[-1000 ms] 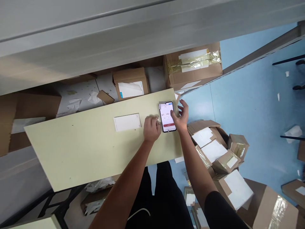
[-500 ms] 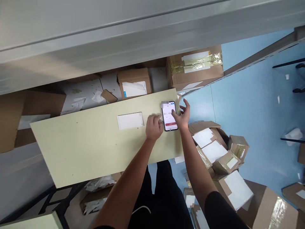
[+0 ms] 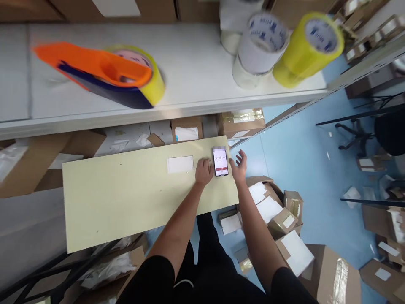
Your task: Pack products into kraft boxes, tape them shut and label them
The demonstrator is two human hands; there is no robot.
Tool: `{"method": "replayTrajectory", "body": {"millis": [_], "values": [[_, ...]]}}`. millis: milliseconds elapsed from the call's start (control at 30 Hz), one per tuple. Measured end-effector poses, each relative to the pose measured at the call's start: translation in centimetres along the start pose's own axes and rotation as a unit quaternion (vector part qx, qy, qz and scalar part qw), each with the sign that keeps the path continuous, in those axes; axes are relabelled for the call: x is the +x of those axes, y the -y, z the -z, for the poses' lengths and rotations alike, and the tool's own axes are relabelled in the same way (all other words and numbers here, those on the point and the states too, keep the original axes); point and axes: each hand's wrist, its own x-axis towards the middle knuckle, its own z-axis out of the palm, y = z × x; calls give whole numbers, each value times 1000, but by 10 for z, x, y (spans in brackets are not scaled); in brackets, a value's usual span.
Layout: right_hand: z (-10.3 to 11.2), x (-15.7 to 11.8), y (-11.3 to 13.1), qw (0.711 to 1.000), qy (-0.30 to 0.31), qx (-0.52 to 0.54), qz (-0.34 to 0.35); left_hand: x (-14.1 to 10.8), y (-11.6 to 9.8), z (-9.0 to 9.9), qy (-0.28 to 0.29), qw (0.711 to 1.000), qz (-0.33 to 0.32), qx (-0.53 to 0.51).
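A phone (image 3: 220,162) with a running timer and a red button on its screen lies face up near the right end of a pale yellow tabletop (image 3: 126,198). Just left of it, my left hand (image 3: 204,171) rests on the table with its fingers curled closed; whatever may be inside is hidden. My right hand (image 3: 238,166) is at the phone's right side by the table edge, open, with fingers spread and nothing in it. A white rectangular card or label (image 3: 180,164) lies on the tabletop, left of my left hand.
Above the table, a white shelf (image 3: 193,71) carries an orange and blue tape dispenser (image 3: 107,71), white tape rolls (image 3: 261,44) and yellow tape rolls (image 3: 306,46). Cardboard boxes (image 3: 335,270) crowd the blue floor at right. Another box (image 3: 242,124) stands behind the table.
My right thumb has come off the phone screen, and the hand has drawn to the phone's right side. The left hand stays beside the phone. The view has shifted, showing the shelf top.
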Motion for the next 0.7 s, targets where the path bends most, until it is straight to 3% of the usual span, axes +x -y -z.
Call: {"method": "replayTrajectory", "body": {"millis": [167, 333, 533, 700], "values": [[18, -65, 30, 1000, 6, 15, 2, -30, -31, 30, 4, 999, 21, -31], [3, -128, 51, 998, 54, 15, 9, -97, -37, 88, -29, 998, 13, -51], [-34, -188, 82, 990, 136, -11, 46, -175, 6, 194, -74, 993, 80, -53], [-76, -215, 131, 980, 168, -23, 99, -207, 38, 300, -141, 984, 105, -37]]}}
